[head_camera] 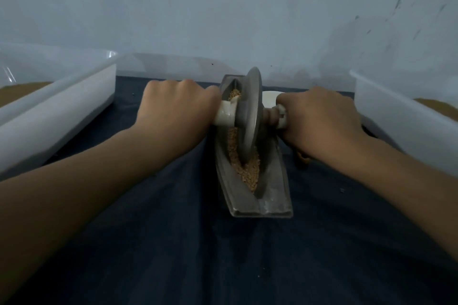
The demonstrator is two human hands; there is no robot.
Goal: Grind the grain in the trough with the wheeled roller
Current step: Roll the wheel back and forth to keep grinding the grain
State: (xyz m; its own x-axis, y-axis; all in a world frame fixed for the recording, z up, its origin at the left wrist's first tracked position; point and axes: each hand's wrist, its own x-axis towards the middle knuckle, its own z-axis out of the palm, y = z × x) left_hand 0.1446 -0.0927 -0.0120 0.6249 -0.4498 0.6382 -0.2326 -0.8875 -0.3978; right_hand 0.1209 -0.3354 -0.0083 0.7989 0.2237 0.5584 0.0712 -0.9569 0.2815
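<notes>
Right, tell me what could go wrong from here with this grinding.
1. The wheel sits near the far end of the trough; pushing further might ride it over the lip.
2. The grain is heaped against the wheel, close to the rim; a hard pull back could spill it onto the dark cloth.
3. The left hand and right hand both grip the handles, so nothing steadies the trough; it may slide or tip.

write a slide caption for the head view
Left hand and right hand grip the handles of the wheeled roller, set in the grain in the trough.
</notes>
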